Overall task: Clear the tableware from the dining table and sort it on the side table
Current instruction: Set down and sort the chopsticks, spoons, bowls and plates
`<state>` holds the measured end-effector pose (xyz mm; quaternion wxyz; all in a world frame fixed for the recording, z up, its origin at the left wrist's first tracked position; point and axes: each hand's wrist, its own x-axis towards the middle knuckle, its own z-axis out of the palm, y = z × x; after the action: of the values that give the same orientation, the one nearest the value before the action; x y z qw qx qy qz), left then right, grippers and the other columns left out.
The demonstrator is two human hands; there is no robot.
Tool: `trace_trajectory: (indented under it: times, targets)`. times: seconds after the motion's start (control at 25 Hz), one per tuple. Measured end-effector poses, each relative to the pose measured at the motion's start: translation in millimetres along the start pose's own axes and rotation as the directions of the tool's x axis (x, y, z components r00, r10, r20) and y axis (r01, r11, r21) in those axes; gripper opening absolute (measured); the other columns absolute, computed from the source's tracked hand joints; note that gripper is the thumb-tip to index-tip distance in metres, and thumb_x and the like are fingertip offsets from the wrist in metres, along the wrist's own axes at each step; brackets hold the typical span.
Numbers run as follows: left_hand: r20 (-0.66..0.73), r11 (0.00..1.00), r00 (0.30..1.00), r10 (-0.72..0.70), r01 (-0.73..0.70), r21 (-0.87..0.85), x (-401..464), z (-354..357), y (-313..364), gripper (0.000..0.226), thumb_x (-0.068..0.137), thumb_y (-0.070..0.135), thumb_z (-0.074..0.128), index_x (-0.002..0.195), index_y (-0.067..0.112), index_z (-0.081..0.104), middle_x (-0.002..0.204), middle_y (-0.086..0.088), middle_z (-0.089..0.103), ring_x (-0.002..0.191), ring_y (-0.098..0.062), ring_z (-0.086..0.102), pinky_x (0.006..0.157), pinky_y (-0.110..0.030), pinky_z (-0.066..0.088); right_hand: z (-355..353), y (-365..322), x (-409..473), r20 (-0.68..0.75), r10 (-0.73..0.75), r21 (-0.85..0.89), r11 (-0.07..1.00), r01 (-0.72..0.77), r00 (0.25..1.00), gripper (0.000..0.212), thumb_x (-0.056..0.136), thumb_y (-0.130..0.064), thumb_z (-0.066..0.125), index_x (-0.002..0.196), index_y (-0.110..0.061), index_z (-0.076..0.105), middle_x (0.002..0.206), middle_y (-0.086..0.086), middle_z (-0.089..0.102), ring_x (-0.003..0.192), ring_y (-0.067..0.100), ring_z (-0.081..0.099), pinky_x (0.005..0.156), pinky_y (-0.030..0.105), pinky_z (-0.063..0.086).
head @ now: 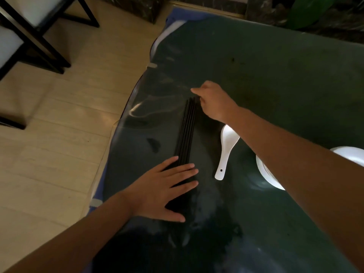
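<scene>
Chopsticks [186, 131]: black bundle flat on table [275, 79]. Left hand [165, 191] spread flat over near ends; right hand [213, 101] pinching far tips. Risk: round sticks rolling apart if pressure is uneven.

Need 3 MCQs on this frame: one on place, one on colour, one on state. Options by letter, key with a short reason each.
1. Where does the white spoon lie relative to the black chopsticks?
A. To their right, apart from them
B. Across the top of them
C. On the floor

2. What colour is the bowl at the right edge of the view?
A. Black
B. White
C. Green

3. How is the left hand placed?
A. Closed in a fist around the spoon
B. Lifted well above the table
C. Flat, fingers spread, on the near end of the chopsticks

Key: 1 A, bare table shows between spoon and chopsticks. 2 B, its rim is plainly white beside the right forearm. 3 C, the open palm covers the bundle's near end, while the right hand is at the far end.
</scene>
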<state>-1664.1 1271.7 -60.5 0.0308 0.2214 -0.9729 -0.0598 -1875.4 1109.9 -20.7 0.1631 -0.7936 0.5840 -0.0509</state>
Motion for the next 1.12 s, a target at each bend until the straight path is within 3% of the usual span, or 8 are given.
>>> trace_trajectory:
  times: [0.12, 0.28, 0.52, 0.96, 1.04, 1.12]
  targets:
    - [0.012, 0.997, 0.998, 0.067, -0.067, -0.038, 1, 4, 1, 0.082, 0.076, 0.073, 0.044, 0.133, 0.014, 0.046, 0.143, -0.010, 0.043, 0.139, -0.021, 0.027, 0.114, -0.046, 0.022, 1, 4, 11, 0.097, -0.043, 0.007, 0.999, 0.042, 0.994, 0.038, 0.091, 0.001, 0.038, 0.124, -0.005, 0.057, 0.124, 0.020, 0.048, 0.116, 0.033, 0.046, 0.099, 0.037, 0.039]
    - [-0.073, 0.992, 0.995, 0.067, -0.074, -0.102, 2, 8, 2, 0.068, 0.080, 0.064, 0.051, 0.121, 0.010, 0.059, 0.136, -0.012, 0.052, 0.133, -0.023, 0.039, 0.111, -0.044, 0.031, 3, 4, 13, 0.103, -0.131, 0.019, 0.991, 0.130, 0.986, 0.037, 0.091, 0.004, 0.039, 0.122, -0.005, 0.058, 0.122, 0.016, 0.053, 0.115, 0.028, 0.049, 0.098, 0.029, 0.036]
    - [-0.118, 0.986, 0.985, 0.128, -0.139, -0.094, 8, 6, -7, 0.054, 0.083, 0.055, 0.055, 0.108, 0.008, 0.062, 0.127, -0.014, 0.059, 0.125, -0.025, 0.050, 0.106, -0.042, 0.039, -1, 8, 6, 0.102, -0.132, -0.004, 0.991, 0.133, 0.986, 0.044, 0.090, 0.005, 0.039, 0.132, -0.005, 0.049, 0.126, 0.017, 0.052, 0.117, 0.030, 0.048, 0.100, 0.034, 0.038]
    - [-0.156, 0.973, 0.969, 0.191, -0.208, -0.099, 17, -1, -9, 0.047, 0.082, 0.050, 0.060, 0.101, 0.008, 0.066, 0.120, -0.015, 0.063, 0.119, -0.027, 0.055, 0.102, -0.047, 0.042, -7, 16, 5, 0.098, -0.093, -0.083, 0.991, 0.101, 0.991, 0.037, 0.087, -0.011, 0.055, 0.124, -0.009, 0.055, 0.119, 0.013, 0.054, 0.109, 0.030, 0.053, 0.092, 0.041, 0.047]
    - [-0.190, 0.994, 0.980, 0.056, -0.072, -0.078, 11, -7, -1, 0.060, 0.079, 0.059, 0.054, 0.112, 0.010, 0.064, 0.127, -0.014, 0.059, 0.124, -0.028, 0.050, 0.104, -0.049, 0.039, -11, 15, -1, 0.086, -0.181, -0.151, 0.970, 0.192, 0.980, 0.049, 0.085, -0.009, 0.055, 0.132, -0.015, 0.047, 0.127, 0.010, 0.050, 0.118, 0.029, 0.046, 0.092, 0.040, 0.046]
    - [-0.225, 0.952, 0.925, -0.305, 0.294, -0.083, 3, -16, 12, 0.076, 0.073, 0.069, 0.048, 0.124, 0.014, 0.054, 0.127, -0.011, 0.058, 0.117, -0.030, 0.054, 0.096, -0.044, 0.041, -13, 11, -8, 0.134, -0.366, -0.275, 0.879, 0.389, 0.921, 0.061, 0.079, -0.004, 0.056, 0.136, -0.022, 0.043, 0.133, 0.008, 0.047, 0.123, 0.028, 0.040, 0.090, 0.041, 0.045]
